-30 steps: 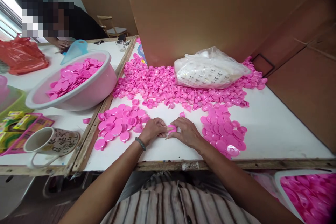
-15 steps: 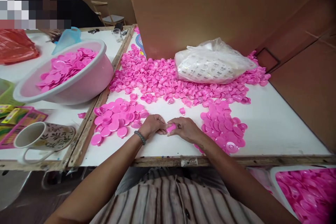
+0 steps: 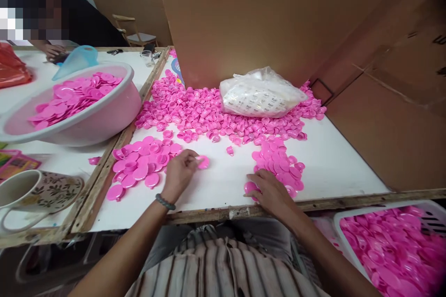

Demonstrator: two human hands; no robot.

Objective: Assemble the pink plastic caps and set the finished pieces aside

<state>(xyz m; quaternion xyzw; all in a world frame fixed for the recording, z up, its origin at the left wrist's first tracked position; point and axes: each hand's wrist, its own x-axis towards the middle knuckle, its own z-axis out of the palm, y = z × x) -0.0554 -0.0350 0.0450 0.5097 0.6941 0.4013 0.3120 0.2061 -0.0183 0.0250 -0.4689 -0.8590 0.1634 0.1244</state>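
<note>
My left hand (image 3: 181, 171) pinches a small pink plastic disc (image 3: 203, 163) at its edge, just above the white tabletop. To its left lies a loose group of pink discs (image 3: 141, 170) with a few small cups among them. My right hand (image 3: 272, 191) is at the near end of another spread of pink discs (image 3: 278, 158). Its thumb and fingers are apart around a pink disc (image 3: 251, 187) at the edge of that spread. A single tiny pink cup (image 3: 230, 150) stands between the two groups.
Behind is a heap of small pink cups (image 3: 205, 106) with a clear bag of labels (image 3: 261, 95) on it. Cardboard (image 3: 278, 18) walls the back. A pink basin (image 3: 101, 123), patterned mug (image 3: 59, 190) and wooden strip (image 3: 114, 158) are left; a filled basket (image 3: 337, 220) is lower right. Another person's hand (image 3: 54, 50) works far left.
My hands were together around a small pink piece and have separated. My left hand has moved left with a disc; my right hand has moved right to the discs. The view has shifted.
</note>
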